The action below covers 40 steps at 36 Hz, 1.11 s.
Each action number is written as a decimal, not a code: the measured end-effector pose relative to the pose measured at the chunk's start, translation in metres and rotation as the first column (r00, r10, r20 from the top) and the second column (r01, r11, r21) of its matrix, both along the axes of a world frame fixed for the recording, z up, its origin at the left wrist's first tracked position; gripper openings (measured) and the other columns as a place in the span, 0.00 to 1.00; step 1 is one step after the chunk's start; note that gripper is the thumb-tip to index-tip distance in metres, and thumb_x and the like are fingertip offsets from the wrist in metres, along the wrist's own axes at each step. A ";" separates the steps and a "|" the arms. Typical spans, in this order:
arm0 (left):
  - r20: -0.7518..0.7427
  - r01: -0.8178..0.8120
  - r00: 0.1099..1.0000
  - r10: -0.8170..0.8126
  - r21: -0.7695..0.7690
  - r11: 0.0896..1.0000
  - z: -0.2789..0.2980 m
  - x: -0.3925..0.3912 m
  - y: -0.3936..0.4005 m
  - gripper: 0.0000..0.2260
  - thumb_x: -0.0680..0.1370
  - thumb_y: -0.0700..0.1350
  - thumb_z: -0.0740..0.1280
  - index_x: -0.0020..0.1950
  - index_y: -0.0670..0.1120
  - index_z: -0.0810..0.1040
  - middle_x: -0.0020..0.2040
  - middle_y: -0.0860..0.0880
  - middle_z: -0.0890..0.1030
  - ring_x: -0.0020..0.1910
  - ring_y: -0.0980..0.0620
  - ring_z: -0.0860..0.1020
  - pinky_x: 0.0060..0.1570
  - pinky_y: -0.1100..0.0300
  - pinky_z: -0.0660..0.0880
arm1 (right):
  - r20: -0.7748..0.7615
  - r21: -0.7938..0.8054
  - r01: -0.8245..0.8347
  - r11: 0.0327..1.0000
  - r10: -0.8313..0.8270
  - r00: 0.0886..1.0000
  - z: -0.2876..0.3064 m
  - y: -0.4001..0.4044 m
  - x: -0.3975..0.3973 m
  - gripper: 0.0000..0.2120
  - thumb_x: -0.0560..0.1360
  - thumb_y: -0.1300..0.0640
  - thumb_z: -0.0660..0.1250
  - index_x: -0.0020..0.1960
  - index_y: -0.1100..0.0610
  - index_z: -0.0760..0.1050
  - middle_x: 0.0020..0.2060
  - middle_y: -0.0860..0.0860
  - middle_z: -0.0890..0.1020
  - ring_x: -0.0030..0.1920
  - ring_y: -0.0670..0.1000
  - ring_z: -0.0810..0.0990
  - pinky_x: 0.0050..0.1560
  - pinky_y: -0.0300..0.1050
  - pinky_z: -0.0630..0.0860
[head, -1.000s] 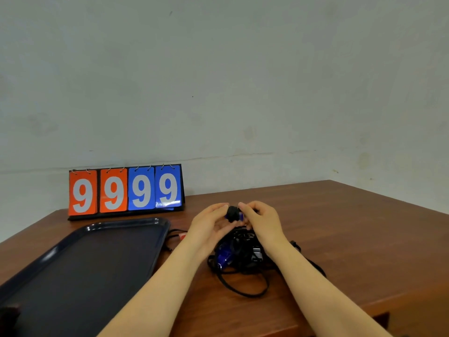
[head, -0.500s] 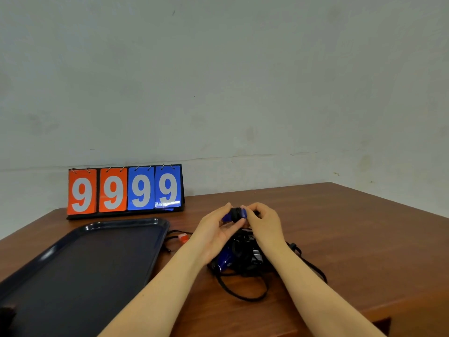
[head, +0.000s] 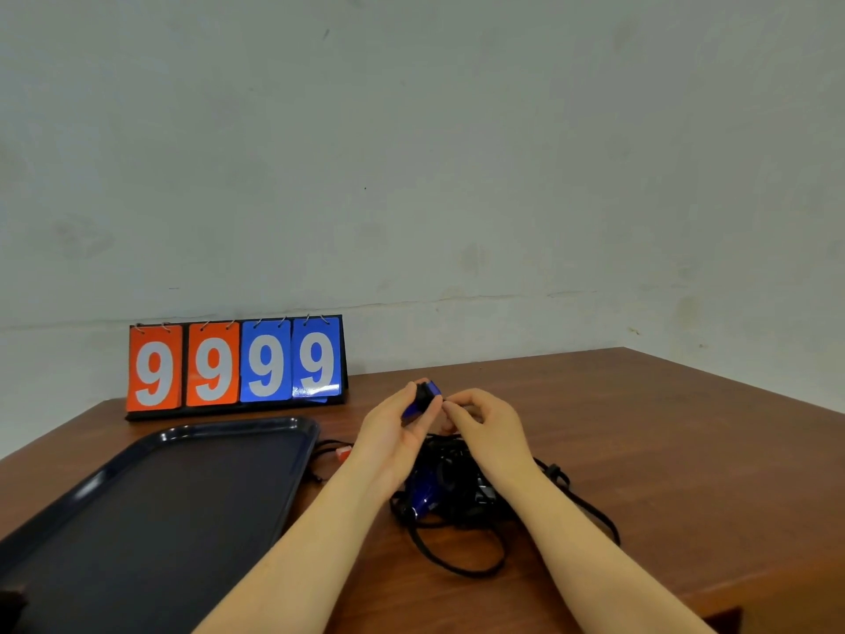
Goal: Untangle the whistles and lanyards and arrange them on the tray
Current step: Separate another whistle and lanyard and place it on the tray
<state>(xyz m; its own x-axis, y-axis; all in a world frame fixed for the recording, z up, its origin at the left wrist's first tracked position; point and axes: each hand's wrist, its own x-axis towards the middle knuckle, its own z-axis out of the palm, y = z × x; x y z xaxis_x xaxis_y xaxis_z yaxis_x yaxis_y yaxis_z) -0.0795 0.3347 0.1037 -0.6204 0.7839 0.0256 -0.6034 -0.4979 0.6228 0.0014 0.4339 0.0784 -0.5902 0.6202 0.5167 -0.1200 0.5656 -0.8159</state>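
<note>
While left hand [head: 393,432] pinches glossy blue whistle [head: 423,398], tangled black cords [head: 457,496], smooth tray [head: 228,432]

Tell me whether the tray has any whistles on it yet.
Empty. The dark tray shows only bare surface; the left hand holds one blue whistle above the tangled pile on the table.
</note>
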 end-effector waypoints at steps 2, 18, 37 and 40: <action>0.009 -0.028 1.000 0.028 0.003 1.000 0.001 -0.002 -0.001 0.07 0.80 0.38 0.63 0.55 0.37 0.75 0.61 0.35 0.74 0.60 0.43 0.77 0.45 0.52 0.78 | -0.004 -0.014 -0.018 1.000 0.018 1.000 0.000 -0.001 0.001 0.04 0.78 0.57 0.66 0.49 0.52 0.79 0.39 0.46 0.82 0.41 0.41 0.81 0.44 0.33 0.75; -0.003 -0.018 1.000 0.018 -0.033 0.999 -0.001 -0.007 -0.002 0.09 0.81 0.41 0.62 0.56 0.35 0.75 0.52 0.36 0.77 0.38 0.51 0.75 0.28 0.66 0.77 | -0.073 -0.099 -0.063 0.993 0.056 0.996 0.005 -0.004 0.001 0.04 0.76 0.61 0.66 0.44 0.53 0.74 0.43 0.51 0.82 0.44 0.43 0.81 0.42 0.31 0.72; -0.188 -0.069 0.981 0.042 -0.137 0.988 -0.008 -0.007 0.001 0.08 0.82 0.40 0.60 0.54 0.37 0.76 0.50 0.38 0.76 0.33 0.52 0.71 0.25 0.68 0.71 | -0.107 0.039 -0.048 0.998 0.052 0.993 0.006 -0.009 0.003 0.08 0.76 0.63 0.65 0.45 0.50 0.77 0.42 0.46 0.81 0.44 0.44 0.79 0.45 0.31 0.74; -0.333 -0.128 0.941 0.058 -0.190 0.973 -0.011 -0.008 0.001 0.09 0.82 0.42 0.61 0.55 0.39 0.78 0.49 0.41 0.77 0.33 0.54 0.72 0.30 0.67 0.71 | -0.065 0.085 -0.040 0.996 0.046 0.997 0.005 -0.009 0.004 0.10 0.77 0.62 0.65 0.46 0.48 0.78 0.42 0.45 0.82 0.45 0.41 0.79 0.46 0.31 0.74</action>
